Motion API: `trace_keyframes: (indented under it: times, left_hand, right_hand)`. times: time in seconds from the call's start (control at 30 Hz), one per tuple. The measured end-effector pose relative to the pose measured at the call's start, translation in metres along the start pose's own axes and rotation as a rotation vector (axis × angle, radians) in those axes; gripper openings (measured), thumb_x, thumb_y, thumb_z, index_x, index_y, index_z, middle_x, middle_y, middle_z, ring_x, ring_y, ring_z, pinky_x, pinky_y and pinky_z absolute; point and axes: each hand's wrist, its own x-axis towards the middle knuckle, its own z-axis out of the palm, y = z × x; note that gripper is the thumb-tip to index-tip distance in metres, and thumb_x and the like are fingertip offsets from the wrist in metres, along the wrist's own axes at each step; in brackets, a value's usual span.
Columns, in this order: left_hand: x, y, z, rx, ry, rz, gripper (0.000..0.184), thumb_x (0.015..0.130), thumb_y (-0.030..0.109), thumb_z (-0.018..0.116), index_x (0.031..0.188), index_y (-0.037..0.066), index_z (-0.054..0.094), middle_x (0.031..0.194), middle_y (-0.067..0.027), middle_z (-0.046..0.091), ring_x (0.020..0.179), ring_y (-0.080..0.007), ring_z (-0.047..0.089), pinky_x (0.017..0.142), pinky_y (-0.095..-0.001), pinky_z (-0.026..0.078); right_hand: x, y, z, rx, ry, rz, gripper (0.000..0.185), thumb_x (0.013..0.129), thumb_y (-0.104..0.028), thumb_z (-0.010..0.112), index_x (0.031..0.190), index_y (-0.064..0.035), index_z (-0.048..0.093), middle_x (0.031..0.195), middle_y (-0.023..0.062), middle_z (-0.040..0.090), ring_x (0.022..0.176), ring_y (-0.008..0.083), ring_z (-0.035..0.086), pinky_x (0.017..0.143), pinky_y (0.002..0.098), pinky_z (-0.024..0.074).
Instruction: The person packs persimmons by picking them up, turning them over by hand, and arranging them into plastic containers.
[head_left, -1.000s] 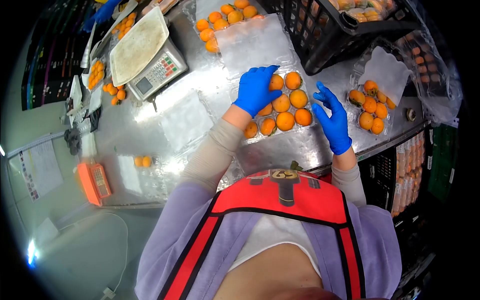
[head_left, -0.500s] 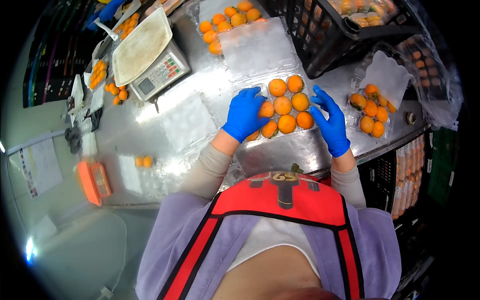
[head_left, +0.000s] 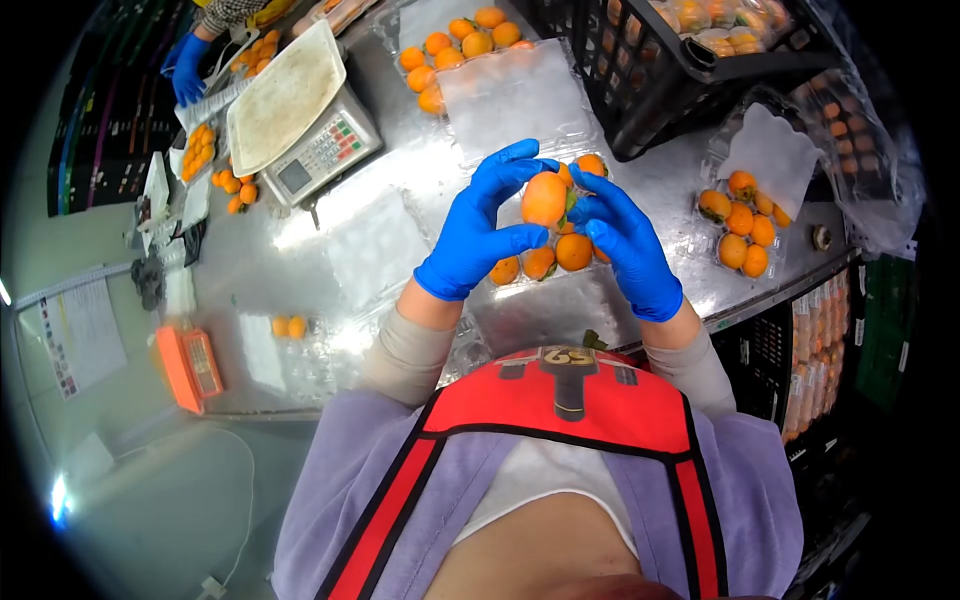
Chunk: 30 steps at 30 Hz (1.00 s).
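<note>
One persimmon [head_left: 543, 199] was raised over other persimmons [head_left: 573, 252], left hand [head_left: 468, 230] curved around, right hand's [head_left: 634, 250] fingers bent at its leafy side; which pinched it, I couldn't tell. Gentle, even pressure seemed wise.

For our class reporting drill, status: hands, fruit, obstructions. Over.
Left hand and right hand flanking one orange fruit; which grips it unclear. Fruit above packed fruit. Nothing visibly blocking.

Fruit-packing workplace: digital scale [head_left: 325, 153], metal worktable [head_left: 555, 312], black crate [head_left: 640, 95], clear trays [head_left: 517, 100].
</note>
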Motion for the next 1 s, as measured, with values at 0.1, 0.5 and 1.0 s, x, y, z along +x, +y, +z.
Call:
trace_keyframes:
  times: [0.1,0.5,1.0]
  left_hand:
    - [0.001,0.000,0.004,-0.024,0.023,0.012,0.059,0.068,0.013,0.077,0.121,0.007,0.053,0.139,-0.0112,0.038,0.124,-0.0242,0.044,0.106,-0.0388,0.031]
    - [-0.001,-0.002,0.007,-0.133,0.047,-0.071,0.085,0.067,0.026,0.080,0.139,0.013,0.035,0.147,-0.0075,0.030,0.131,-0.0267,0.035,0.106,-0.0423,0.028]
    - [0.001,0.003,0.021,0.141,0.248,0.069,0.033,0.087,0.012,0.059,0.118,0.001,0.054,0.122,-0.0122,0.055,0.108,-0.0210,0.055,0.096,-0.0333,0.042]
  right_hand:
    - [0.006,-0.002,0.012,0.097,0.007,-0.008,0.057,0.088,-0.017,0.058,0.139,-0.0063,0.036,0.113,0.0072,0.055,0.109,0.0156,0.050,0.097,0.0290,0.0353]
    - [0.016,-0.001,0.032,-0.134,0.191,-0.367,0.071,0.078,-0.008,0.068,0.140,-0.0035,0.033,0.121,0.0101,0.050,0.105,0.0168,0.052,0.090,0.0287,0.0430]
    - [0.015,0.008,0.023,-0.730,0.267,-0.654,0.063,0.073,-0.008,0.071,0.129,-0.0039,0.042,0.131,0.0181,0.048,0.111,0.0321,0.053,0.095,0.0369,0.0416]
